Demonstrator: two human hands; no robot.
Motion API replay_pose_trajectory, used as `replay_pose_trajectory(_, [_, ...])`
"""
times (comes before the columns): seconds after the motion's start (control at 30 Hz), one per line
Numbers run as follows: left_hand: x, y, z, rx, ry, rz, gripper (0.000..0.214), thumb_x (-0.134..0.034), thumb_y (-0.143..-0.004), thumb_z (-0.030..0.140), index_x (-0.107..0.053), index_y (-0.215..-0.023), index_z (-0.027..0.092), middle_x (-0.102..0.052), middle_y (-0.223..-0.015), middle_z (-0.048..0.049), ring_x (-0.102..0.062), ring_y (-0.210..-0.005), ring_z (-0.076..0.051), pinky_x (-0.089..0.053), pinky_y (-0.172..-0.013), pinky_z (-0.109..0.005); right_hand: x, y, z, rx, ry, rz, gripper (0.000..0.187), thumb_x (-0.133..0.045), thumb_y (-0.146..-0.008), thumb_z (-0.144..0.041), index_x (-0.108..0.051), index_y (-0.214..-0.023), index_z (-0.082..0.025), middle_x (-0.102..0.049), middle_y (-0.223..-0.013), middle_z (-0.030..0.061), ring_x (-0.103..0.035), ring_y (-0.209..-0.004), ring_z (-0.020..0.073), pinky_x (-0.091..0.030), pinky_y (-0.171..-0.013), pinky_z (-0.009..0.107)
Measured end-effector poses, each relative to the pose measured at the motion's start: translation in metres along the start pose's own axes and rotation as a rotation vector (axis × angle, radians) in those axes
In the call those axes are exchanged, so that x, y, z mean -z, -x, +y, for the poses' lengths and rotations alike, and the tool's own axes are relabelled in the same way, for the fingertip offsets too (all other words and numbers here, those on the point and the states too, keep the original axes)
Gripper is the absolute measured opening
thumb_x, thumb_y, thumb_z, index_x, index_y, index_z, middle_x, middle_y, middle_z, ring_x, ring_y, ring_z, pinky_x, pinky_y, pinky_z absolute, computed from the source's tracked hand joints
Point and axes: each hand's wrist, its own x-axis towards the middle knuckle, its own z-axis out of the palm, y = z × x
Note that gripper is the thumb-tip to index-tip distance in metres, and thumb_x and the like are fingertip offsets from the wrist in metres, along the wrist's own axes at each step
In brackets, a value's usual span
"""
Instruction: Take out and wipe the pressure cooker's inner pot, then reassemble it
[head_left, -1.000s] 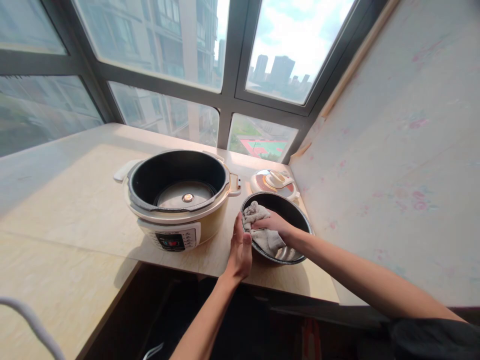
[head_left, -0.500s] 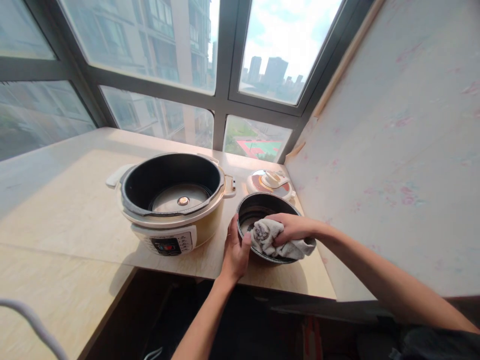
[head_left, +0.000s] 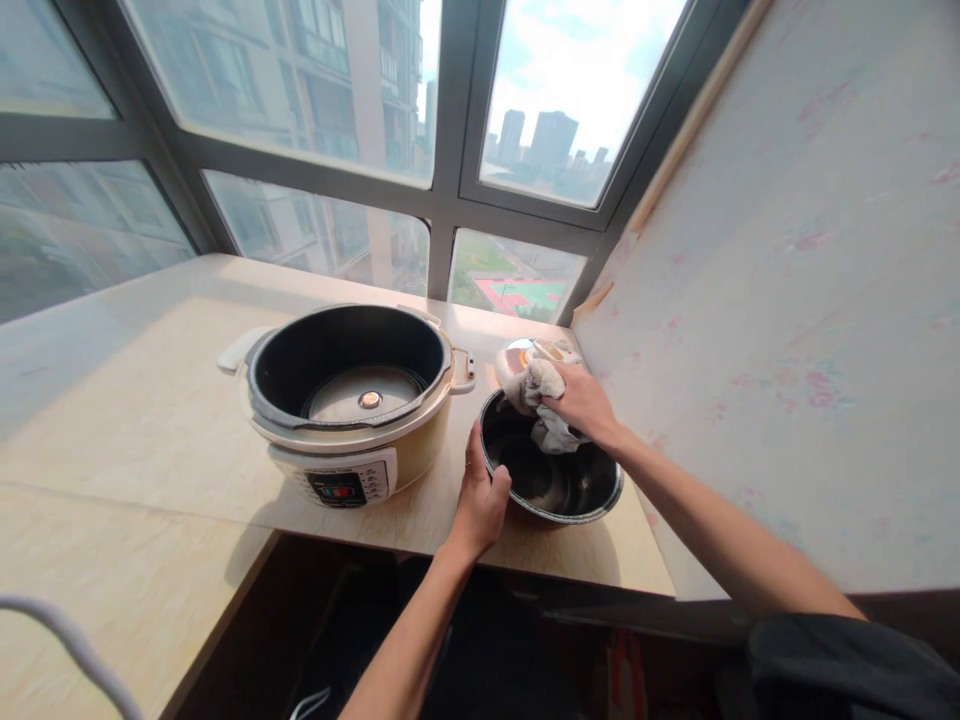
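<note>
Counter [head_left: 135, 390] beneath our left hand [head_left: 482, 500] and right hand [head_left: 585, 402] | open white cooker [head_left: 352, 402] left of our left hand | dark pot [head_left: 551, 485] right of it | lid [head_left: 516, 360] beyond our right hand, partly hidden | cloth [head_left: 546, 385] bunched in our right grasp, over pot's far rim | left, we hold pot's side, thumb at rim

Against half a second ago, we record the right hand [head_left: 583, 402] and its cloth [head_left: 545, 383] shifted from the near side of the pot [head_left: 592, 488] to its far rim. The pot's near rim, then partly draped, is now uncovered. We now find the lid [head_left: 516, 358] behind partly hidden by cloth and hand.
</note>
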Motion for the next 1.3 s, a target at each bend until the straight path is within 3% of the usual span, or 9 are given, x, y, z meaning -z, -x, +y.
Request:
replay_pose_trajectory(0.2, [0.000, -0.001, 0.007, 0.000, -0.007, -0.029, 0.082, -0.046, -0.093, 0.022, -0.007, -0.164, 0.013, -0.010, -0.172, -0.0167, -0.010, -0.160, -0.026, -0.010, -0.130, -0.048, -0.019, 0.004, -0.053, 0.214, -0.236, -0.072, 0.043, -0.067, -0.077, -0.025, -0.066, -0.119, -0.018, -0.067, -0.115, 0.0100, -0.061, -0.105, 0.0272, -0.047, -0.092, 0.034])
replay_pose_trajectory(0.33, [-0.004, 0.000, 0.015, -0.004, -0.021, 0.046, 0.081, -0.046, -0.090, 0.015, -0.012, -0.163, 0.015, -0.017, -0.171, -0.0165, -0.010, -0.160, -0.026, -0.011, -0.130, -0.049, -0.017, 0.016, -0.062, 0.296, -0.359, -0.137, 0.034, -0.067, -0.073, -0.024, -0.067, -0.107, -0.019, -0.068, -0.107, 0.0072, -0.060, -0.101, 0.0253, -0.046, -0.092, 0.034])
replay_pose_trajectory(0.43, [-0.007, 0.000, 0.016, -0.010, -0.016, 0.070, 0.075, -0.047, -0.091, 0.015, -0.022, -0.161, 0.016, -0.020, -0.170, -0.0157, -0.015, -0.159, -0.026, -0.013, -0.130, -0.047, -0.015, 0.023, -0.056, 0.297, -0.461, -0.193, 0.032, -0.068, -0.069, -0.022, -0.065, -0.101, -0.019, -0.069, -0.102, 0.0040, -0.061, -0.096, 0.0235, -0.046, -0.088, 0.033])
replay_pose_trajectory(0.57, [-0.009, 0.001, 0.013, 0.004, 0.005, 0.089, 0.076, -0.047, -0.091, 0.017, -0.019, -0.162, 0.018, -0.021, -0.170, -0.0140, -0.020, -0.158, -0.025, -0.014, -0.130, -0.046, -0.016, 0.025, -0.048, 0.297, -0.487, -0.222, 0.033, -0.067, -0.070, -0.019, -0.065, -0.102, -0.019, -0.069, -0.102, 0.0024, -0.062, -0.095, 0.0224, -0.046, -0.088, 0.031])
replay_pose_trajectory(0.67, [-0.009, 0.002, 0.010, 0.018, 0.002, 0.090, 0.080, -0.048, -0.090, 0.019, -0.015, -0.163, 0.017, -0.018, -0.171, -0.0130, -0.015, -0.159, -0.025, -0.010, -0.130, -0.045, -0.017, 0.017, -0.047, 0.281, -0.272, -0.173, 0.035, -0.066, -0.075, -0.020, -0.065, -0.110, -0.019, -0.069, -0.111, 0.0067, -0.062, -0.103, 0.0255, -0.046, -0.089, 0.032])
replay_pose_trajectory(0.83, [-0.012, 0.004, 0.010, 0.045, -0.033, 0.124, 0.080, -0.046, -0.090, 0.020, -0.015, -0.164, 0.014, -0.014, -0.172, -0.0127, -0.011, -0.160, -0.026, -0.010, -0.130, -0.046, -0.002, -0.008, -0.031, 0.128, 0.167, -0.104, 0.049, -0.063, -0.088, -0.032, -0.057, -0.135, -0.019, -0.060, -0.130, 0.0172, -0.059, -0.115, 0.0320, -0.047, -0.087, 0.034])
replay_pose_trajectory(0.97, [-0.019, 0.002, 0.014, 0.055, -0.017, 0.225, 0.076, -0.045, -0.089, 0.017, -0.023, -0.162, 0.015, -0.020, -0.171, -0.0107, -0.015, -0.159, -0.023, -0.011, -0.130, -0.042, 0.025, -0.014, 0.001, -0.031, 0.273, -0.173, 0.039, -0.061, -0.088, -0.035, -0.064, -0.125, -0.023, -0.065, -0.121, 0.0147, -0.064, -0.103, 0.0309, -0.047, -0.080, 0.034])
replay_pose_trajectory(1.13, [-0.025, -0.002, 0.017, 0.013, 0.053, 0.306, 0.072, -0.042, -0.087, 0.013, -0.034, -0.158, 0.015, -0.031, -0.168, -0.0082, -0.025, -0.156, -0.021, -0.016, -0.130, -0.037, 0.056, 0.018, 0.034, -0.121, 0.186, -0.338, 0.029, -0.061, -0.080, -0.026, -0.069, -0.108, -0.022, -0.073, -0.105, 0.0086, -0.066, -0.091, 0.0267, -0.043, -0.069, 0.029])
replay_pose_trajectory(1.3, [-0.027, -0.002, 0.016, -0.027, 0.092, 0.338, 0.069, -0.043, -0.086, 0.012, -0.041, -0.155, 0.015, -0.040, -0.163, -0.0095, -0.033, -0.153, -0.024, -0.022, -0.128, -0.039, 0.066, 0.069, 0.033, -0.070, 0.011, -0.307, 0.022, -0.058, -0.078, -0.024, -0.068, -0.098, -0.022, -0.074, -0.100, 0.0038, -0.064, -0.087, 0.0222, -0.042, -0.069, 0.026])
